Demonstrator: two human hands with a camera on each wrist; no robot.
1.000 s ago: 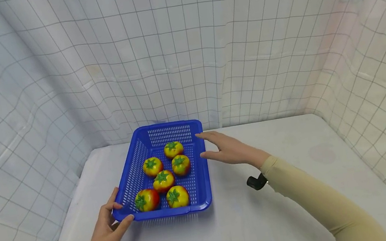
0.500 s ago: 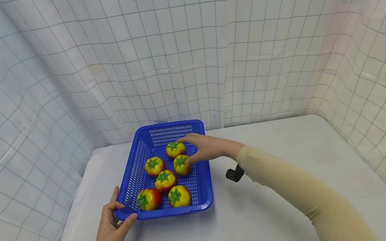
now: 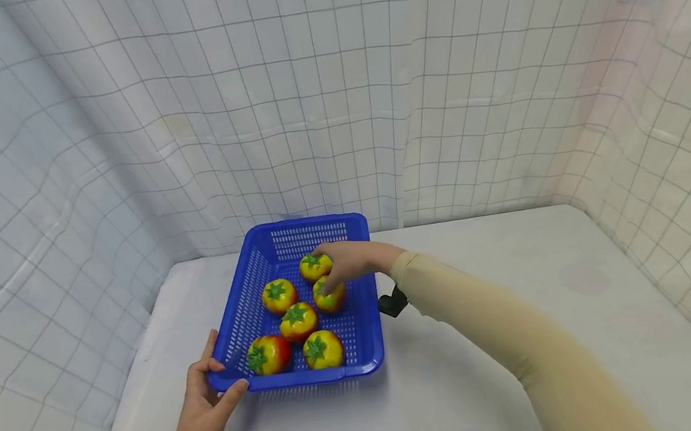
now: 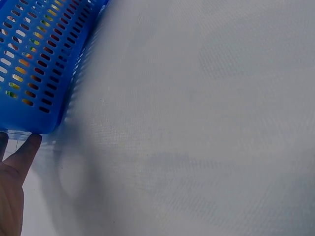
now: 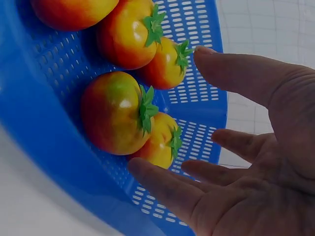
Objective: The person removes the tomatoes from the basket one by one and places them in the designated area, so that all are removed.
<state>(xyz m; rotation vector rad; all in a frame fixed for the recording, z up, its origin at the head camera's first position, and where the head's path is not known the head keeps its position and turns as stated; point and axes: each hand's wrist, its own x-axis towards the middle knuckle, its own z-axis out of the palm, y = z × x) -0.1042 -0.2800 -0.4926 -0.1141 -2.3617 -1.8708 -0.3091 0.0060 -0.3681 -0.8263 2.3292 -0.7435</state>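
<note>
A blue plastic basket (image 3: 372, 329) with slotted walls holds several yellow-red tomatoes (image 3: 299, 322) with green leafy tops. My left hand (image 3: 199, 411) holds its near left corner, thumb on the front rim and a finger bent over the left rim. In the left wrist view, only part of that hand (image 4: 15, 182) shows beside the basket wall. Over the basket's right side reaches my right hand (image 3: 351, 257), above a tomato (image 3: 333, 301) and near the one at the back (image 3: 313, 270). The right wrist view shows its fingers (image 5: 167, 189) spread, apart from the closest tomato (image 5: 113, 115).
The basket stands on a white-covered table (image 3: 502, 341). A white curtain (image 3: 329, 100) with a grid pattern surrounds the table at the back and both sides. A small black device (image 3: 392, 302) is under the right wrist, near the basket's right rim.
My right hand has moved left from outside the basket's right rim to above the tomatoes, tilting downward. The left hand keeps its place at the corner. The tomatoes lie as before.
</note>
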